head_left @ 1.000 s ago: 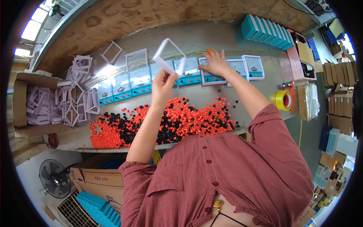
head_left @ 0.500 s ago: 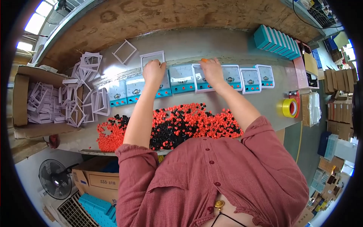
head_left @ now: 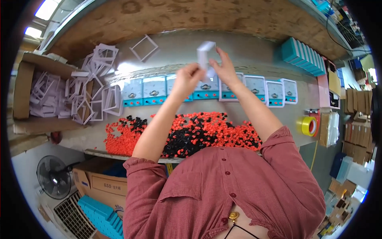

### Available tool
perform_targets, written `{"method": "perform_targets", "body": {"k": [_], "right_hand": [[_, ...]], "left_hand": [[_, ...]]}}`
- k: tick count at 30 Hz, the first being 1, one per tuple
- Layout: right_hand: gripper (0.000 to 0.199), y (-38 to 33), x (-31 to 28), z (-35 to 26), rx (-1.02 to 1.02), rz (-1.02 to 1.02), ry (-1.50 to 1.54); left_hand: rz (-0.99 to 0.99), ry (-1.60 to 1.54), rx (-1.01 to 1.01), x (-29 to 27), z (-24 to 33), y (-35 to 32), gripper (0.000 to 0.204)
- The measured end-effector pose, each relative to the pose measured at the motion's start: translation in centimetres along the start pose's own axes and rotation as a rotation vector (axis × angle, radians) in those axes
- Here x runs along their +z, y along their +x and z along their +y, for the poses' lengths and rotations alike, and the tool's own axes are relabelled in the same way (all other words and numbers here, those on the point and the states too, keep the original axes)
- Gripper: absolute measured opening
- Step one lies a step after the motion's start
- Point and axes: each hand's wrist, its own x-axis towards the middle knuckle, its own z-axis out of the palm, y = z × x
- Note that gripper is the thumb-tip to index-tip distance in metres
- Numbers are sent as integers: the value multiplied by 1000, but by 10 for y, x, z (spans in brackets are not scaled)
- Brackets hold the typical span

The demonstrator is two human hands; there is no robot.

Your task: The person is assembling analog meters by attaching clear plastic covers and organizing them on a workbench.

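Note:
A white rectangular plastic frame (head_left: pixel 205 53), smeared by motion, is held up on edge above the bench. My left hand (head_left: pixel 188 79) pinches its lower end. At its right side is my right hand (head_left: pixel 226 68), thumb and fingers closed about the edge, though blur hides the exact contact. Below both hands runs a row of teal meter-like boxes with clear fronts and small red and black knobs, such as this teal meter box (head_left: pixel 154 91). White frames surround the ones at the right, including this framed meter box (head_left: pixel 275 93). My forearms partly cover the middle of the row.
Red and black plastic caps (head_left: pixel 191 133) lie heaped along the near edge. At left, a cardboard box (head_left: pixel 20 93) holds many white frames, with loose frames (head_left: pixel 112 99) beside it. Teal boxes (head_left: pixel 302 57) stand at far right, near yellow tape (head_left: pixel 307 126). A wooden board (head_left: pixel 179 18) closes the back.
My left hand has lifted the white frame off the back of the row and carried it right. My right hand has left the meter box and come to the frame. The view has shifted slightly.

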Motion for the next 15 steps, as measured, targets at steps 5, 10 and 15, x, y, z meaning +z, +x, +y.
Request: {"method": "perform_targets", "body": {"k": [5,10,15], "right_hand": [[21,17,4,-27,185,-158,100],[17,-7,32,-38,-85,-389,-413],[20,-24,42,-24,-202,-186,-515]], "left_hand": [[-395,123,-177,-44,20,-22,25],[263,1008,-47,-134,-60,25,38],[204,1227,-295,-156,-92,67,33]]}}
